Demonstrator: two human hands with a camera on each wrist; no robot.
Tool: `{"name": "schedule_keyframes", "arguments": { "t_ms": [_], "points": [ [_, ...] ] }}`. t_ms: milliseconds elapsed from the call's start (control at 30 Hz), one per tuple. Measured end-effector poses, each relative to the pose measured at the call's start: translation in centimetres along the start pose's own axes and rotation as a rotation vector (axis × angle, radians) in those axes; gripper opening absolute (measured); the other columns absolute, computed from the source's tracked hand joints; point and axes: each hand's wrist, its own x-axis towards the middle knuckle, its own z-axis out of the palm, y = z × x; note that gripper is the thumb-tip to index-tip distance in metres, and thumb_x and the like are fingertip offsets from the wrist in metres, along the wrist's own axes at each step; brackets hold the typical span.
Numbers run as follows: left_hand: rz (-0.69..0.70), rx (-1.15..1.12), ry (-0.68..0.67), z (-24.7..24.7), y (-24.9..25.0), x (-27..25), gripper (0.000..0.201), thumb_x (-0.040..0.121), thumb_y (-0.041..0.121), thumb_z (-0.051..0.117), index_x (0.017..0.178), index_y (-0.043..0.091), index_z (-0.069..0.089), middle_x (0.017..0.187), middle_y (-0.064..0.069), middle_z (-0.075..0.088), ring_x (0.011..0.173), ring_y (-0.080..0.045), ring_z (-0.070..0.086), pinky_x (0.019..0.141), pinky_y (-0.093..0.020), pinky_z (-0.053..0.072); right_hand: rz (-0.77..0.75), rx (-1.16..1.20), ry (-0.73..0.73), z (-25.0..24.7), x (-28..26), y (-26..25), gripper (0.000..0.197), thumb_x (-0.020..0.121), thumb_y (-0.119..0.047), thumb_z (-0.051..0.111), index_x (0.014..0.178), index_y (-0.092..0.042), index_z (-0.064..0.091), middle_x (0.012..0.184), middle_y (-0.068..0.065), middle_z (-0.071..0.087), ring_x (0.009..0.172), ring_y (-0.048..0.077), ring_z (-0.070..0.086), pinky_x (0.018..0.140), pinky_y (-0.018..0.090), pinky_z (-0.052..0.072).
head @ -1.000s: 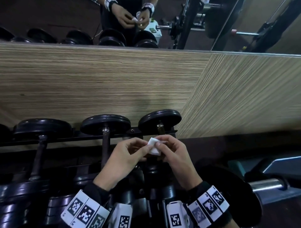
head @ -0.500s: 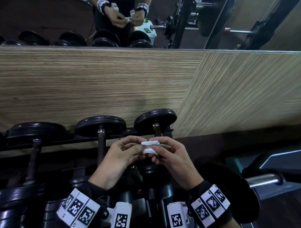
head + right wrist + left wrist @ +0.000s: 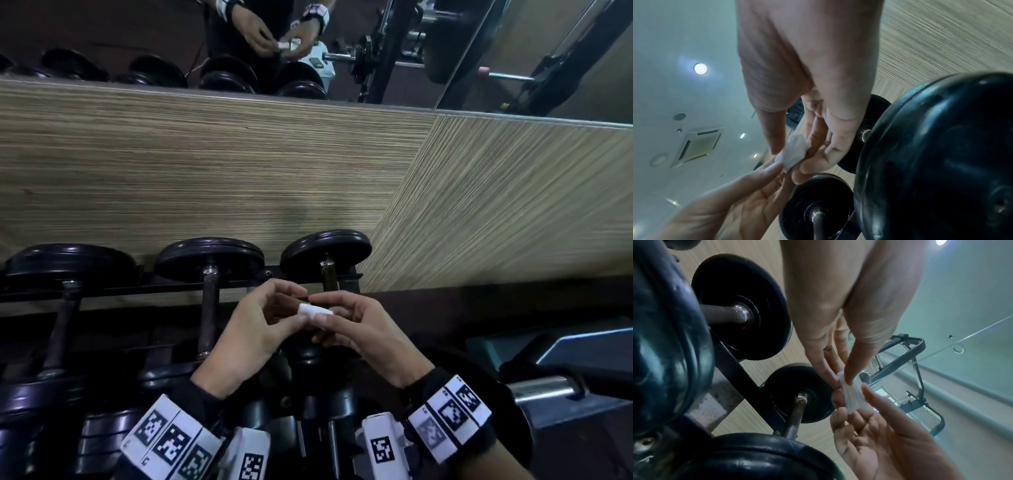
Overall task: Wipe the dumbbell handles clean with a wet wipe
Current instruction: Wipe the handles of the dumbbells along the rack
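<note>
- Fingers [image 3: 291,320] of the left hand [image 3: 253,329] and of the right hand [image 3: 359,329] are curled in a pinch on the wet wipe [image 3: 313,311], one hand at each end, at the lower centre of the head view.
- Compared with a second ago, the wipe is seen folded from a loose square into a narrow pad, and both hands are held a little lower.
- No handle is touched yet; the nearest dumbbell handle [image 3: 329,277] is seen just above the hands, on the rack [image 3: 137,286].
- Folding is judged nearly finished, so wiping can begin next.
</note>
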Motion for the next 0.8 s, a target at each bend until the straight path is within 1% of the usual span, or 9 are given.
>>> {"name": "schedule_keyframes", "arguments": {
  "t_ms": [100,167,267,367,467,533,600,700,800],
  "points": [
    [0.041,0.007,-0.015,0.4,-0.6,0.4,0.031,0.08,0.009,0.08,0.104,0.021,0.065,0.091,-0.005,0.073,0.09,-0.016,0.071,0.085,-0.031,0.056,-0.024,-0.112,-0.038,-0.2,0.1,-0.3,0.024,0.093,-0.015,0.07,0.113,-0.003,0.072,0.102,0.023,0.074,0.085,0.025,0.067,0.078,0.029,0.055],
    [0.089,0.145,0.028,0.3,-1.6,0.7,0.03,0.08,0.012,0.081,0.101,0.025,0.064,0.088,0.0,0.072,0.088,-0.011,0.07,0.083,-0.027,0.056,-0.037,-0.212,0.002,-0.9,0.5,-0.6,0.021,0.091,-0.017,0.072,0.107,-0.003,0.074,0.095,0.02,0.074,0.08,0.019,0.066,0.072,0.025,0.054],
    [0.211,0.56,0.123,-1.4,-3.8,0.5,0.027,0.083,0.009,0.075,0.098,0.026,0.06,0.09,0.01,0.066,0.086,-0.007,0.064,0.078,-0.03,0.054,-0.083,-0.551,0.122,-4.3,1.9,0.1,0.015,0.089,-0.026,0.076,0.097,-0.014,0.077,0.083,0.0,0.076,0.071,0.003,0.065,0.067,0.02,0.051],
    [0.22,1.051,0.185,-3.6,-6.3,-0.2,0.022,0.081,0.018,0.074,0.097,0.023,0.061,0.091,0.004,0.065,0.082,-0.024,0.063,0.069,-0.039,0.048,0.001,-0.876,0.144,-8.5,3.8,1.9,0.009,0.087,-0.031,0.076,0.09,-0.024,0.078,0.082,-0.01,0.075,0.074,-0.003,0.066,0.072,0.022,0.049],
    [0.21,1.212,0.272,-3.6,-7.1,-0.4,0.011,0.089,0.032,0.056,0.094,0.024,0.063,0.083,0.006,0.065,0.077,-0.023,0.062,0.071,-0.039,0.042,0.163,-1.021,0.023,-10.4,5.4,3.5,0.016,0.085,-0.039,0.077,0.084,-0.023,0.077,0.081,-0.011,0.074,0.075,-0.001,0.066,0.073,0.021,0.051],
    [0.201,1.268,0.254,-2.9,-7.2,-0.1,0.026,0.088,0.039,0.041,0.092,0.024,0.062,0.079,0.007,0.064,0.074,-0.022,0.062,0.071,-0.039,0.043,0.223,-1.002,-0.081,-10.3,6.4,3.9,0.026,0.085,-0.039,0.078,0.069,-0.02,0.069,0.065,-0.011,0.064,0.058,-0.002,0.056,0.062,0.02,0.047],
    [0.175,1.3,0.24,-2.7,-7.1,0.1,0.027,0.089,0.038,0.041,0.092,0.022,0.062,0.077,0.005,0.065,0.073,-0.022,0.063,0.069,-0.039,0.044,0.279,-1.026,-0.155,-9.7,7.3,3.9,0.031,0.088,-0.032,0.077,0.063,-0.022,0.06,0.059,-0.011,0.056,0.049,-0.004,0.047,0.055,0.013,0.039],
    [0.128,1.286,0.243,-2.7,-7.0,0.2,0.012,0.088,0.031,0.06,0.094,0.021,0.062,0.077,0.005,0.066,0.072,-0.022,0.064,0.068,-0.039,0.045,0.354,-1.07,-0.307,-8.8,8.2,3.5,0.013,0.095,-0.023,0.069,0.086,-0.013,0.071,0.078,-0.003,0.066,0.057,-0.005,0.052,0.059,0.009,0.042],
    [0.118,1.275,0.246,-2.7,-7.1,0.1,0.012,0.085,0.028,0.065,0.093,0.021,0.062,0.074,0.005,0.066,0.07,-0.022,0.064,0.065,-0.038,0.046,0.35,-1.014,-0.382,-8.6,8.1,3.2,0.021,0.097,-0.019,0.065,0.11,-0.005,0.074,0.088,0.006,0.07,0.067,-0.001,0.058,0.069,0.012,0.045]
  ]
}}
